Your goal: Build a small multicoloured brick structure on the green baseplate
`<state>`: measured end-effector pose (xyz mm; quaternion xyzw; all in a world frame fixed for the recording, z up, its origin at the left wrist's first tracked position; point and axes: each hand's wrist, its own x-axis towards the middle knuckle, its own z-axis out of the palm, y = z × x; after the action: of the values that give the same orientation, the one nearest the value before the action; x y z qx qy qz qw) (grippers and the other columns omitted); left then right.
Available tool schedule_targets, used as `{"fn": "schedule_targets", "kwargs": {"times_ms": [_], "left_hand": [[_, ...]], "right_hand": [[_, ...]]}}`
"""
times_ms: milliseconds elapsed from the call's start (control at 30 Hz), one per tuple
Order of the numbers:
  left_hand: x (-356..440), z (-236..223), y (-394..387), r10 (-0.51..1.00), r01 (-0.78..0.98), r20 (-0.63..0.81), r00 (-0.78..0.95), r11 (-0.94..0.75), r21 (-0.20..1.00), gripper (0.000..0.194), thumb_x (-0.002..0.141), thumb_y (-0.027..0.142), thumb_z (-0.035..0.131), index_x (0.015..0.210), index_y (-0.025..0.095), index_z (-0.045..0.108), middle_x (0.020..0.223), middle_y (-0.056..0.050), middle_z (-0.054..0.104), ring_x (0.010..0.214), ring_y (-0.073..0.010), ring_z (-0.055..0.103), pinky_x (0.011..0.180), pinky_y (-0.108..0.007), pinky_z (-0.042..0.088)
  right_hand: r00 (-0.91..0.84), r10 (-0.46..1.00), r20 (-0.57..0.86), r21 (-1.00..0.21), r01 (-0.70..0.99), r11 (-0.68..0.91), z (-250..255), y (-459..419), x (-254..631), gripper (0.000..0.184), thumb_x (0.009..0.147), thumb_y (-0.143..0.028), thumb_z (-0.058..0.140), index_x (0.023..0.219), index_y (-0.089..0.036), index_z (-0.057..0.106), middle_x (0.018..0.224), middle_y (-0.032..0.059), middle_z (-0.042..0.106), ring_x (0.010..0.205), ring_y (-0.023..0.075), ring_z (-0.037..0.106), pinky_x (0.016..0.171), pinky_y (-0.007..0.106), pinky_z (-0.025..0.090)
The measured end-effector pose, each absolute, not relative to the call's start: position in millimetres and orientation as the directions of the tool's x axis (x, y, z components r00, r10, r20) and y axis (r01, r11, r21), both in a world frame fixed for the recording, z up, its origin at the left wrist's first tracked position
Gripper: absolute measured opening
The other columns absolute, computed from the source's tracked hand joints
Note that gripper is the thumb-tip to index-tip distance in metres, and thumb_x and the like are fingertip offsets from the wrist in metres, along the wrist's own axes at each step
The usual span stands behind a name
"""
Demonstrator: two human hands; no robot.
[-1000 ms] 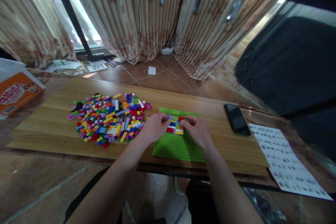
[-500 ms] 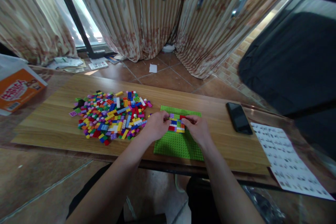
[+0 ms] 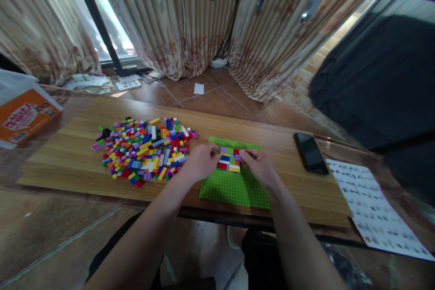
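A green studded baseplate (image 3: 234,188) lies on the wooden board in front of me. A small patch of coloured bricks (image 3: 229,161) is built on its far half. My left hand (image 3: 200,161) rests at the left side of that patch, fingers curled and pinched against it. My right hand (image 3: 260,165) sits at the right side, fingertips pinched on the bricks there. What each pinch holds is too small to make out. A loose pile of many coloured bricks (image 3: 142,152) spreads to the left of the baseplate.
A black phone (image 3: 311,158) lies right of the baseplate. A printed sheet (image 3: 369,206) hangs over the board's right end. An orange box (image 3: 23,115) stands at the far left. Curtains and a tiled floor lie beyond the table; a dark cloth-covered shape stands at the right.
Both hands stay at the brick patch, with small finger shifts. The right hand's fingertips have moved slightly along the patch's right edge. The view has shifted a little.
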<state>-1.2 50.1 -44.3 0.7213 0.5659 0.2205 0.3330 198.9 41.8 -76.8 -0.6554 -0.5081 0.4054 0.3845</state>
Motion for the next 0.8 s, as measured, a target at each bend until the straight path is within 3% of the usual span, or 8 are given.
{"fn": "schedule_targets", "kwargs": {"times_ms": [167, 400, 500, 633, 800], "left_hand": [[-9, -41, 56, 0.983, 0.644, 0.002, 0.184, -0.123, 0.755, 0.017, 0.084, 0.018, 0.056, 0.092, 0.013, 0.070, 0.085, -0.008, 0.073, 0.077, -0.0192, 0.066, 0.072, -0.031, 0.050], [-17, -42, 61, 0.986, 0.409, 0.166, 0.024, -0.161, 0.898, 0.015, 0.081, 0.018, 0.056, 0.084, 0.015, 0.070, 0.079, -0.005, 0.072, 0.074, -0.0163, 0.065, 0.068, -0.027, 0.051], [-31, -32, 65, 0.966, 0.237, 0.206, -0.158, -0.165, 0.957, 0.013, 0.079, 0.022, 0.059, 0.080, 0.016, 0.070, 0.068, -0.002, 0.068, 0.063, -0.0128, 0.062, 0.059, -0.023, 0.049], [-65, -11, 67, 0.890, -0.056, 0.130, -0.438, -0.171, 0.984, 0.011, 0.073, 0.024, 0.066, 0.078, 0.015, 0.070, 0.064, 0.000, 0.065, 0.053, -0.0080, 0.056, 0.052, -0.018, 0.045], [-99, 0, 67, 0.811, -0.263, 0.006, -0.585, -0.196, 0.945, 0.009, 0.069, 0.022, 0.069, 0.074, 0.015, 0.069, 0.060, 0.002, 0.061, 0.048, -0.0052, 0.052, 0.046, -0.015, 0.041]], "right_hand": [[0.299, 0.948, -0.114, -0.932, 0.298, -0.206, -68, 40, 200, 0.048, 0.071, -0.059, 0.062, 0.079, -0.013, 0.071, 0.065, 0.0044, 0.069, 0.053, 0.0147, 0.059, 0.051, 0.026, 0.043], [0.358, 0.915, 0.188, -0.905, 0.426, 0.019, -64, 39, 187, 0.034, 0.082, -0.045, 0.057, 0.087, -0.014, 0.072, 0.070, 0.0051, 0.071, 0.061, 0.0175, 0.063, 0.061, 0.030, 0.049], [0.275, 0.924, 0.264, -0.871, 0.480, 0.106, -58, 32, 170, 0.031, 0.086, -0.041, 0.056, 0.091, -0.016, 0.072, 0.078, 0.0063, 0.073, 0.068, 0.0189, 0.066, 0.065, 0.031, 0.051], [0.079, 0.928, 0.363, -0.810, 0.520, 0.272, -57, 20, 141, 0.022, 0.090, -0.032, 0.054, 0.093, -0.018, 0.071, 0.087, 0.0056, 0.074, 0.076, 0.0180, 0.067, 0.071, 0.030, 0.051], [-0.262, 0.867, 0.424, -0.642, 0.589, 0.491, -67, 10, 107, 0.018, 0.093, -0.022, 0.052, 0.094, -0.020, 0.070, 0.088, 0.0053, 0.071, 0.083, 0.0181, 0.066, 0.076, 0.030, 0.050]]}}
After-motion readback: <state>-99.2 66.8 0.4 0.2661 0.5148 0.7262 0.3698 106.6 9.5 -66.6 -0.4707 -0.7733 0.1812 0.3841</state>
